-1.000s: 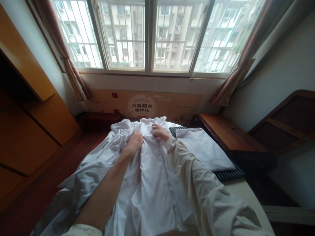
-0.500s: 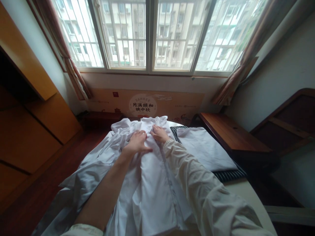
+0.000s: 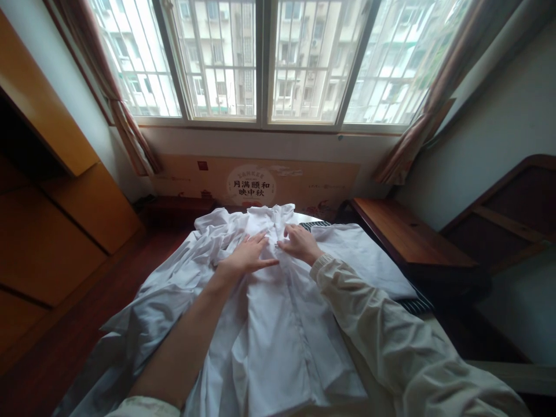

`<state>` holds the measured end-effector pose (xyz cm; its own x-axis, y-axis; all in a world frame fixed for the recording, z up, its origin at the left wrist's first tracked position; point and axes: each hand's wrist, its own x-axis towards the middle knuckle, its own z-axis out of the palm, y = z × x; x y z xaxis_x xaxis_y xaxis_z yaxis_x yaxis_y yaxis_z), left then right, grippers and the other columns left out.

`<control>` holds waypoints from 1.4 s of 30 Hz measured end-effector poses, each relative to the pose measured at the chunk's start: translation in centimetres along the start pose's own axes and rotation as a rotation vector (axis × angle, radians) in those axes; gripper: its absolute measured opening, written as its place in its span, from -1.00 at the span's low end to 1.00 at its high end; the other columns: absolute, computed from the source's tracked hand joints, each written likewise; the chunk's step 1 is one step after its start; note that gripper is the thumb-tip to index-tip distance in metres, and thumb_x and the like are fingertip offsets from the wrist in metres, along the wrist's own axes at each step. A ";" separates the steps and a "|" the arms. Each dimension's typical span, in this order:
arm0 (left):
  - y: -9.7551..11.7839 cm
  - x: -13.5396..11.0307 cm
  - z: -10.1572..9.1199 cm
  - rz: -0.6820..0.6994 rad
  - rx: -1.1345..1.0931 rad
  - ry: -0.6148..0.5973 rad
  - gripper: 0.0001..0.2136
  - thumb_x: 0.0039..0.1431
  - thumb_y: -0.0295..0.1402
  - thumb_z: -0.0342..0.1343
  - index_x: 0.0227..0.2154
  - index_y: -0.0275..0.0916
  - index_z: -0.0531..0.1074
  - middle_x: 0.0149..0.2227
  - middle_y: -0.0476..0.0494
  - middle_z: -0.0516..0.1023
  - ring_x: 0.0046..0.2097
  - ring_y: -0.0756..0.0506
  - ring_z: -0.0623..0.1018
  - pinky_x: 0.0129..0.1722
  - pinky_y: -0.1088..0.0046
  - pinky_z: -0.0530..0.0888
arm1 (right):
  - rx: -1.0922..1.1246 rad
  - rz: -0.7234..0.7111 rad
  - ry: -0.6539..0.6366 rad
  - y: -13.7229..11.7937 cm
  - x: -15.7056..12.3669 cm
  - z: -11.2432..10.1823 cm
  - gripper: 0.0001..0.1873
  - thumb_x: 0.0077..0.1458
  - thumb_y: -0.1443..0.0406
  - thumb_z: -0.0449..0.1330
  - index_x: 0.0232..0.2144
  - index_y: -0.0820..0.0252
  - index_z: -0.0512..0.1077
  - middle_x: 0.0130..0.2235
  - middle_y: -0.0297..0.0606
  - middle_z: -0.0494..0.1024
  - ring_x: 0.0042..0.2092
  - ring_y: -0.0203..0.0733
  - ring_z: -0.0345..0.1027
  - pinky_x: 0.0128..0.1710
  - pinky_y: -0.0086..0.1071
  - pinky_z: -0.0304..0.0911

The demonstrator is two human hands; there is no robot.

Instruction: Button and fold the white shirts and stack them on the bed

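Note:
A white shirt (image 3: pixel 278 324) lies spread over the table, its collar end at the far edge and its front seam running toward me. On its upper part my left hand (image 3: pixel 248 253) rests palm down, fingers stretched and thumb apart. Just to the right, my right hand (image 3: pixel 302 243) is curled, thumb and forefinger closed at the cloth beside the front seam. Bunched, wrinkled fabric spreads left of my left hand and hangs over the table's side.
Right of the shirt lies a folded white cloth (image 3: pixel 360 255) on a dark striped cloth (image 3: pixel 417 304). A wooden desk (image 3: pixel 412 237) stands beyond at the right. Wooden cabinets (image 3: pixel 87 214) line the left, and a barred window (image 3: pixel 260 69) is ahead.
My right hand has shifted right and slightly toward me, its fingers curling more. My left hand has slid a little right and stretched flatter. More of the shirt's right lower part now shows.

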<state>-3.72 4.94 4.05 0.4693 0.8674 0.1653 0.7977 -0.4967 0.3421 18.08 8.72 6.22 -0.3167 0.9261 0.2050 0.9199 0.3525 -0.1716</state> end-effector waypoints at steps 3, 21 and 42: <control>0.3 0.1 1.7 -0.011 0.008 0.019 -0.30 0.32 0.09 0.21 0.40 -0.17 0.33 0.51 -0.39 0.22 0.53 -0.36 0.20 0.51 -0.02 0.05 | 0.029 0.029 -0.055 0.2 -2.9 -0.2 -0.63 0.28 -0.02 0.31 -0.11 0.15 0.51 -0.13 -0.13 0.68 -0.04 0.01 0.56 -0.10 -0.33 0.26; 2.9 1.5 4.3 -0.018 -0.334 0.214 -0.65 0.35 0.02 0.21 -0.32 -0.10 0.74 -0.12 -0.15 0.74 0.05 -0.23 0.64 0.20 0.25 0.47 | -0.091 0.038 -0.239 -1.3 -12.0 -2.9 -0.70 0.24 0.02 0.30 -0.31 0.10 0.63 -0.12 0.06 0.69 -0.01 0.17 0.57 -0.09 -0.21 0.37; 3.7 2.0 5.8 -0.203 -0.336 0.299 -0.81 0.30 -0.22 0.23 -0.38 -0.17 0.61 -0.24 -0.11 0.71 -0.08 -0.19 0.61 0.05 0.29 0.47 | -0.111 -0.165 -0.476 -3.7 -14.4 -5.3 -0.75 0.12 0.13 0.31 -0.33 0.16 0.72 -0.24 0.03 0.73 -0.15 0.13 0.65 -0.17 -0.23 0.41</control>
<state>2.38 4.64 0.26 0.1484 0.9405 0.3057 0.6724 -0.3227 0.6661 20.46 -6.62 8.99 -0.5060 0.8269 -0.2455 0.8596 0.5067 -0.0652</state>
